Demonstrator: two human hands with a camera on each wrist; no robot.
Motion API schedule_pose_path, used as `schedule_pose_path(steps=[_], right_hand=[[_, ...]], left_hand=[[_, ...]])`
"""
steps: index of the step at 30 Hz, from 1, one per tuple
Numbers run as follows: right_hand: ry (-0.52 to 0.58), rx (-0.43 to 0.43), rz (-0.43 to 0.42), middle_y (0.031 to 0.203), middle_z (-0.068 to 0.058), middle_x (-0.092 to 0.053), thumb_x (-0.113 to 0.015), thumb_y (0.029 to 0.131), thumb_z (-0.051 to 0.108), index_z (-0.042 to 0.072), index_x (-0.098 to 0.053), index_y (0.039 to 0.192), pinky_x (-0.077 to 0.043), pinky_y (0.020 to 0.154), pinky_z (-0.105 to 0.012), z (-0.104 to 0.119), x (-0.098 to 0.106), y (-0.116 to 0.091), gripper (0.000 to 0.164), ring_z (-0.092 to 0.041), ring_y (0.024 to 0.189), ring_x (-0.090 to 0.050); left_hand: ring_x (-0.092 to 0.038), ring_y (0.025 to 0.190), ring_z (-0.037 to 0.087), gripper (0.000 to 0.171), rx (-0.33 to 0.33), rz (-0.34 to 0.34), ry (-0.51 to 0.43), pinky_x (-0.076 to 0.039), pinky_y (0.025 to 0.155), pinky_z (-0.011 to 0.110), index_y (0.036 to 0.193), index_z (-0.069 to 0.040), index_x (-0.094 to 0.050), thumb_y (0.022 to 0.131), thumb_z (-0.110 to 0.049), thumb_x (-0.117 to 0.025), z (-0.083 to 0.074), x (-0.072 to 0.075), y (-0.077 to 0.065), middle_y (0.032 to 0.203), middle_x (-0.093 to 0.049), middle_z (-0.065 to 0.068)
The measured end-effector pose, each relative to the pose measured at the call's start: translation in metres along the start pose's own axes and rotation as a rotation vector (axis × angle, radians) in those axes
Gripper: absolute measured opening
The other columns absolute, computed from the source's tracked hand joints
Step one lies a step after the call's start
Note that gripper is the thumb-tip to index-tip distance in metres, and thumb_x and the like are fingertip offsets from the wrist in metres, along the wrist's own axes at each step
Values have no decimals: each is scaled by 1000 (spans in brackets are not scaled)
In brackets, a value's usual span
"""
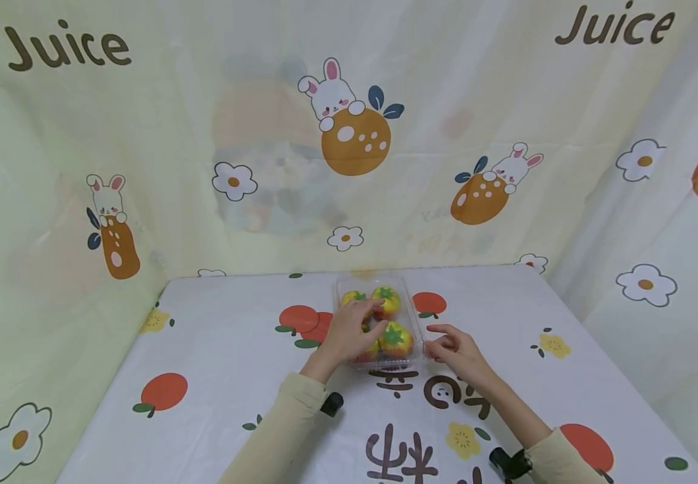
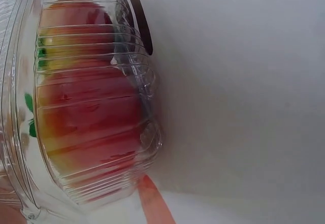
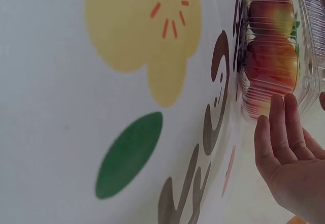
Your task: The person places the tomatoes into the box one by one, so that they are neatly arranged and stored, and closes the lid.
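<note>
A clear plastic clamshell box (image 1: 409, 312) lies at the middle of the table, with several red-and-yellow fruits (image 1: 396, 341) topped by green leaves inside. My left hand (image 1: 352, 331) is over the box's left side, fingers bent across the top and hiding some fruits. Beside the right edge is my right hand (image 1: 454, 353), its fingers loosely bent with nothing visibly held. The right wrist view shows those fingertips (image 3: 277, 104) close to the corner of the box; whether they touch it I cannot tell. Only the box's ribbed side (image 2: 96, 102) fills the left wrist view.
The table wears a white cloth (image 1: 228, 363) printed with red fruits, yellow flowers and dark lettering. Behind and on both sides hangs a pale curtain (image 1: 191, 202) with bunnies and flowers. A small black camera (image 1: 509, 462) sits on the right wrist, another (image 1: 332, 404) on the left.
</note>
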State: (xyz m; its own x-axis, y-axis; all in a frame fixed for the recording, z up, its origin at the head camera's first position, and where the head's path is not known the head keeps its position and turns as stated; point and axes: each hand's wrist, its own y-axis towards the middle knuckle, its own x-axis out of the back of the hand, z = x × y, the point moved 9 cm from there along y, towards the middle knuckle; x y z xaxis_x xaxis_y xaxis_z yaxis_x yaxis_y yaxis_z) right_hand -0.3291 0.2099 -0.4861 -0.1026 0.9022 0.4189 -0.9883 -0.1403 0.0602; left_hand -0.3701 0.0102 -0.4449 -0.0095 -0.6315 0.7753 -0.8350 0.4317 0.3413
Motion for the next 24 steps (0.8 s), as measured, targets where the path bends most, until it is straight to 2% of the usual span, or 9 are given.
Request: schedule_pose_path(steps=[8,16,24], right_hand=[[-2,-9,16,89,-16,-71,-68,93,13,-5,-49,135,-53,74,-24,-2,-2,2,50,-27,82,-65],[31,13,49,87,-21,-70,-67,93,10,-7,-48,135,-55,74,-25,-5,-6,1,50,-33,84,-67],[113,-7,91,87,-18,-70,-65,93,7,-7,-42,140,-57,77,-32,-9,-9,-4,54,-25,86,-69]], left_hand=[[-54,110,15,40,-63,-23,39,-45,95,35,126,-16,-66,94,-39,-60,-2,0,2,121,-67,-4],[-53,110,17,39,-74,-5,91,-45,96,36,124,-16,-67,93,-40,-61,-3,-1,1,122,-67,-3],[-52,114,18,39,-82,13,123,-43,99,38,124,-18,-68,94,-41,-58,-5,-4,0,125,-65,-2]])
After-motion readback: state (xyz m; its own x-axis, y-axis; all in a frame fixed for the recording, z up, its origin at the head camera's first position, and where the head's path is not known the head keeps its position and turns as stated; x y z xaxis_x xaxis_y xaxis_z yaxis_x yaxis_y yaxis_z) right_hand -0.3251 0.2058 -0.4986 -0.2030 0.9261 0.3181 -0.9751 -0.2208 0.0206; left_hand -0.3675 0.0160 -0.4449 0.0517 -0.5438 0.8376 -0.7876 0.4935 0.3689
